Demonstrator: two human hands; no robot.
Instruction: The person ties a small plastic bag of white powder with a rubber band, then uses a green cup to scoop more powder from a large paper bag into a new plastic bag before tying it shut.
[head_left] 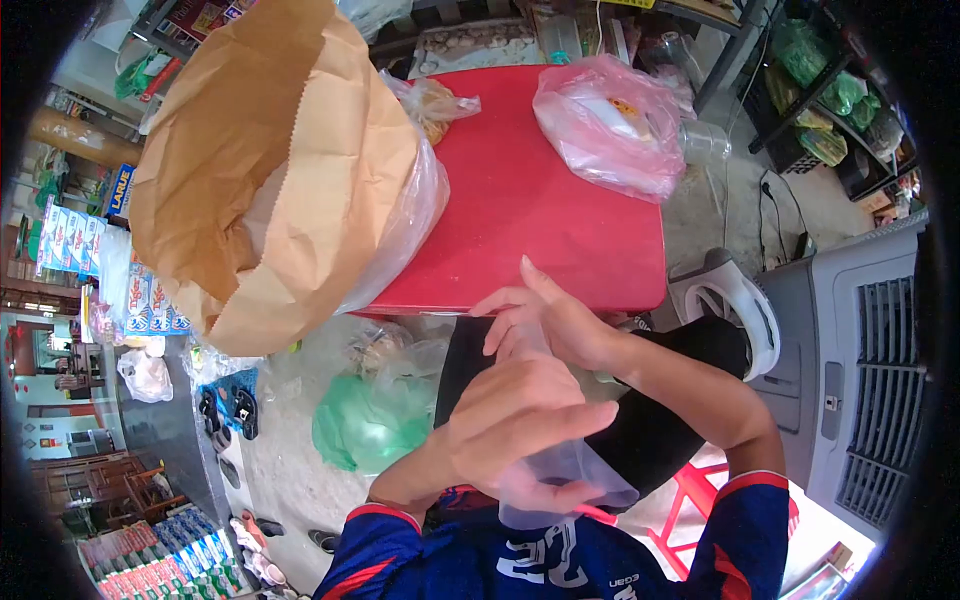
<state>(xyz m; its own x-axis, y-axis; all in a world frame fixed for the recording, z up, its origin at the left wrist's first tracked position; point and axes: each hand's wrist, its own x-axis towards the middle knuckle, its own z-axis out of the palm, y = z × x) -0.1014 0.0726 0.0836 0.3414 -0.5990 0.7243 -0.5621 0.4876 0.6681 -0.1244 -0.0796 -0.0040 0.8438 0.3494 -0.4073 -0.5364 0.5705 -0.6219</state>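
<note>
My left hand (530, 420) is in front of my body, above my lap, with its index finger stretched out to the right. A clear plastic bag (570, 475) hangs from its lower fingers. Just beyond it, near the front edge of the red table (540, 230), is my right hand (565, 325). Its thumb points up and its fingers are spread and slightly bent toward the left. Some clear plastic shows between the two hands; whether the right fingers touch it is hard to see.
A large open brown paper bag (350, 170) stands at the table's left. A small knotted bag (435, 105) lies behind it. At the back right sits a pink plastic bag (610, 125). Below is a green bag (370, 425); a grey air cooler (850, 370) stands right.
</note>
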